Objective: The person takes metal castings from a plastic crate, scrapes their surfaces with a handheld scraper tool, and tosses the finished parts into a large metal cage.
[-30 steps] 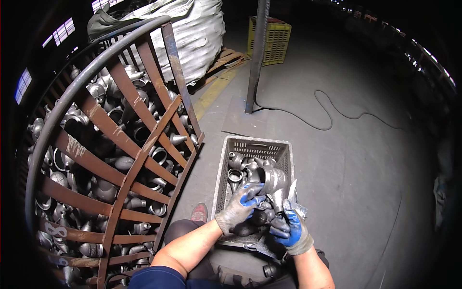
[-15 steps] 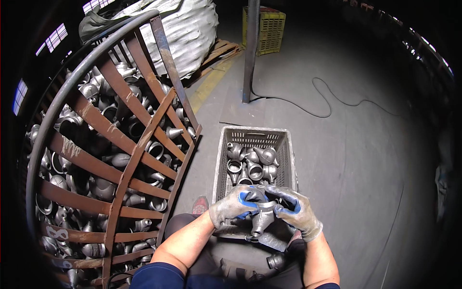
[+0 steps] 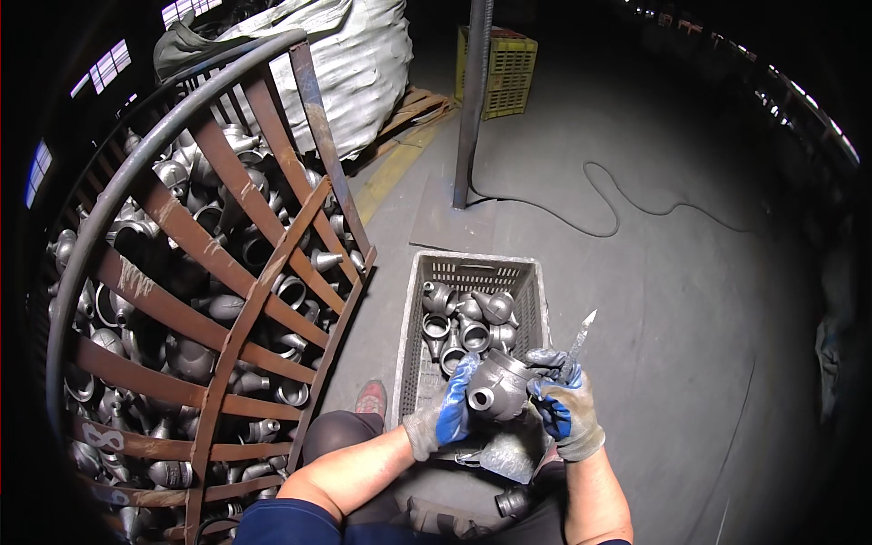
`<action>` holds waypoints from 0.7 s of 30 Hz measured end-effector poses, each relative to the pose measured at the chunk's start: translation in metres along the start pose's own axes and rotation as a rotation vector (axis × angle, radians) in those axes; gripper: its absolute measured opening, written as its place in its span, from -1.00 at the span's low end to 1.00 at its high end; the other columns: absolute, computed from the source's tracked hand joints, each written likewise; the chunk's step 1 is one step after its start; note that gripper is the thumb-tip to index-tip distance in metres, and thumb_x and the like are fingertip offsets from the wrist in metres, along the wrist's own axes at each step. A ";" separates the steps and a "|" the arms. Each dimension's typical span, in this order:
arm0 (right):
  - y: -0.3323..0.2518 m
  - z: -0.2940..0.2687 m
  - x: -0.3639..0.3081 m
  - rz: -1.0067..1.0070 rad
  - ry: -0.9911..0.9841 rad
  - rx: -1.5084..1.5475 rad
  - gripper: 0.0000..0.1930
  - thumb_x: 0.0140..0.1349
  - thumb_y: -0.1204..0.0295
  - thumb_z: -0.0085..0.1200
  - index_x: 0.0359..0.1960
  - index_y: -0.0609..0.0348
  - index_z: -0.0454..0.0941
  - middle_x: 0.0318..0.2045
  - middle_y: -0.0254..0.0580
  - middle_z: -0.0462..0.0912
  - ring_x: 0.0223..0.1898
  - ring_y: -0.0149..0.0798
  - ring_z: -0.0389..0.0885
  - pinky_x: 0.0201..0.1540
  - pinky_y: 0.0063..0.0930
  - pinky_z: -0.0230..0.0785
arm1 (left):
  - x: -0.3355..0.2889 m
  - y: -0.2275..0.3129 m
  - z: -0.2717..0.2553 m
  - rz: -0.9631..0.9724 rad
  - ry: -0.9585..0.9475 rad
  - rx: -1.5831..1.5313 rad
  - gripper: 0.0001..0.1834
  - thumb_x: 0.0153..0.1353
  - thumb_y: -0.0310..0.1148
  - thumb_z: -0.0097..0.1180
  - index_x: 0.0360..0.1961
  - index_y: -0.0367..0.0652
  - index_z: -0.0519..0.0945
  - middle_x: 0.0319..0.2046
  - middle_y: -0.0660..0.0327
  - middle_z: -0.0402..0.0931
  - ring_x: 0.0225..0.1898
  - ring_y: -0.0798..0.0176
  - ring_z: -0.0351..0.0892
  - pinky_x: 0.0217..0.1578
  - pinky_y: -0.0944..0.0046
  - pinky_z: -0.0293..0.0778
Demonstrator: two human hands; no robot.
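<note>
Casting (image 3: pixel 501 383), grey metal, one: between the two hands, above the near end of the crate (image 3: pixel 477 260); its small round opening faces the wearer.

Left hand (image 3: pixel 443 411), gloved grey and blue: fingers extended and held together along the casting's left side (thumb hidden; whether it grips cannot be told).

Right hand (image 3: pixel 567 411), same glove type: fingers closed around a blade (image 3: pixel 582 336), whose pointed end rises clear of the glove; this hand is at the casting's right side.

Crate, grey plastic, slotted walls: on the floor (image 3: pixel 663 363), holding a cluster of fittings (image 3: pixel 474 334) toward its far end.

Loose fitting (image 3: pixel 514 501), one: near the lower edge, outside the crate.

Cage (image 3: pixel 168 383), rusty brown slats (a rounded rail on top): at left, filled with more castings.

Background: white sack (image 3: pixel 359 82) beside a wooden pallet (image 3: pixel 416 109); post (image 3: pixel 470 127) on a flat base; cable (image 3: pixel 581 228) trailing right from it; yellow box (image 3: pixel 509 73) behind.
</note>
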State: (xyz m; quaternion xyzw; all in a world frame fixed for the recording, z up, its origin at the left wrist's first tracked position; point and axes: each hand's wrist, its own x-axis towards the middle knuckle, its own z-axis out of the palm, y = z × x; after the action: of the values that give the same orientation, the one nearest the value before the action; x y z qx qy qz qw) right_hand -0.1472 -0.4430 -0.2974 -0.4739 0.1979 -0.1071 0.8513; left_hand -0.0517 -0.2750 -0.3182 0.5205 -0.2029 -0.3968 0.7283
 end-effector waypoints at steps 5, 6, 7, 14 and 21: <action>0.005 0.012 -0.001 -0.021 -0.001 -0.125 -0.48 0.10 0.66 0.18 0.16 0.37 0.41 -0.17 -0.28 0.61 -0.23 -0.49 0.55 -0.13 -0.65 0.42 | 0.004 -0.012 -0.004 -0.287 0.023 -0.256 -0.34 0.43 0.14 -0.31 0.38 -0.06 0.21 0.27 0.19 0.33 0.21 0.27 0.42 0.23 0.11 0.34; 0.003 0.013 -0.001 -0.020 -0.010 -0.130 -0.48 0.10 0.66 0.18 0.16 0.37 0.41 -0.17 -0.28 0.61 -0.23 -0.49 0.55 -0.13 -0.65 0.42 | 0.010 -0.016 -0.007 -0.304 -0.013 -0.395 -0.35 0.43 0.13 -0.32 0.38 -0.06 0.21 0.27 0.18 0.34 0.21 0.26 0.42 0.23 0.11 0.34; 0.001 0.014 -0.004 -0.076 0.012 -0.146 -0.43 0.11 0.65 0.18 0.21 0.37 0.35 -0.12 -0.27 0.59 -0.20 -0.51 0.53 -0.12 -0.67 0.39 | 0.016 -0.021 -0.010 -0.318 -0.052 -0.532 -0.35 0.44 0.12 -0.33 0.38 -0.06 0.21 0.26 0.18 0.34 0.22 0.25 0.42 0.23 0.12 0.35; -0.002 0.005 -0.027 -0.211 0.057 -0.484 -0.53 0.27 0.52 -0.01 0.23 0.37 0.37 0.05 -0.07 0.57 0.05 -0.29 0.49 0.11 -0.46 0.31 | 0.019 -0.040 -0.029 -0.101 -0.095 -0.677 -0.39 0.40 -0.07 -0.11 0.38 -0.06 0.17 0.29 0.12 0.27 0.30 0.15 0.31 0.28 0.06 0.30; 0.015 -0.006 -0.030 -0.206 0.015 -0.760 -0.63 0.22 0.41 0.08 0.07 0.25 0.55 -0.02 -0.03 0.65 0.06 -0.11 0.58 0.18 -0.31 0.32 | 0.020 -0.032 -0.037 -0.033 0.037 -0.427 -0.39 0.46 0.01 -0.35 0.36 -0.16 0.17 0.25 0.08 0.32 0.25 0.16 0.38 0.24 0.09 0.38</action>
State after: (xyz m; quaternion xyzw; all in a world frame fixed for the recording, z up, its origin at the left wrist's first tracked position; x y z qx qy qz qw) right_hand -0.1771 -0.4282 -0.3061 -0.7718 0.1810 -0.1145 0.5987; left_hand -0.0248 -0.2731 -0.3638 0.3650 -0.0925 -0.4332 0.8189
